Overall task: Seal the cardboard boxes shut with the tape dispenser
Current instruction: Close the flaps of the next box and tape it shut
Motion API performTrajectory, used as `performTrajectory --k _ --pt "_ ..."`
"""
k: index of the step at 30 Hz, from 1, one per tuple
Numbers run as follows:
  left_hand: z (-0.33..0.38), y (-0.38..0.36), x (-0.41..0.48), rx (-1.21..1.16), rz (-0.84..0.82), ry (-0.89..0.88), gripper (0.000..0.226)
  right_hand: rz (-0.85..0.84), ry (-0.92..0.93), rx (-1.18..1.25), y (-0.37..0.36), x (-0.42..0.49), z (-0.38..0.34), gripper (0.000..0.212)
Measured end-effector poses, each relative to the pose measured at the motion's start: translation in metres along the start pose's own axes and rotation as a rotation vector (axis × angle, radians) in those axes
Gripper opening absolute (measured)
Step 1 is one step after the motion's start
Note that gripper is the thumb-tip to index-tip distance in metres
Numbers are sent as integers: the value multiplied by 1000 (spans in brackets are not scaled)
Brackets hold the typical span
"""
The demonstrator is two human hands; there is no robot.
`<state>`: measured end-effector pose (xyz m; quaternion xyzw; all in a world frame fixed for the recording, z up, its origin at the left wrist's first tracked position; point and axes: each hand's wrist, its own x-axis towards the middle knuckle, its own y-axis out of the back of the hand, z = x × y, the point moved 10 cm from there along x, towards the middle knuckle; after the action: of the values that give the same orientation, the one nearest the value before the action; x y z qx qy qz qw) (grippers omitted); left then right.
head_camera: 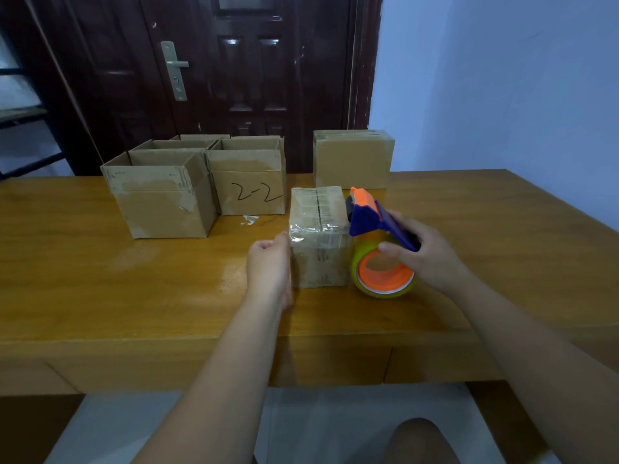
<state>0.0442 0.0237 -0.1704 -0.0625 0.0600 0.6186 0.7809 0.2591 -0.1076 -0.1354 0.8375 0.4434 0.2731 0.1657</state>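
Observation:
A small closed cardboard box stands near the middle of the wooden table, with clear tape across the near part of its top. My left hand lies against the box's left side, its fingers curled at the top left corner. My right hand grips the blue handle of the tape dispenser, held just right of the box. The dispenser's orange head is beside the box's top right edge. Its yellow-green tape roll with an orange core hangs low beside the box.
Open cardboard boxes stand at the back left: one large, one marked "2-2", others behind them. A closed box stands at the back right. A scrap of clear tape lies on the table. A dark door rises behind.

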Motion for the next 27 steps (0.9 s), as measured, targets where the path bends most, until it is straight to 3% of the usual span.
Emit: performTrajectory --k 3,7,11,14,17,19,22,27 --pt "-1 5 -3 3 46 -86 10 21 1 21 -1 -1 1 68" --pt "21 7 -22 131 55 -408 44 24 -1 49 -8 -1 3 75" --pt "11 -9 -34 239 -76 -460 68 46 -17 109 -10 -2 2 72" --pt "6 -13 -20 297 -181 -415 70 54 -27 111 -12 -5 0 73" --pt "32 -8 -16 700 -55 -517 84 63 -31 112 -16 -5 -5 73" --pt "63 -16 -29 940 54 -752 102 51 -16 89 -19 -3 -12 73" --pt "76 -48 -45 1303 -28 -1034 79 20 -2 62 -19 1 -20 76" --pt "67 -52 -43 1337 -82 -1081 57 15 37 62 -1 1 -26 62"
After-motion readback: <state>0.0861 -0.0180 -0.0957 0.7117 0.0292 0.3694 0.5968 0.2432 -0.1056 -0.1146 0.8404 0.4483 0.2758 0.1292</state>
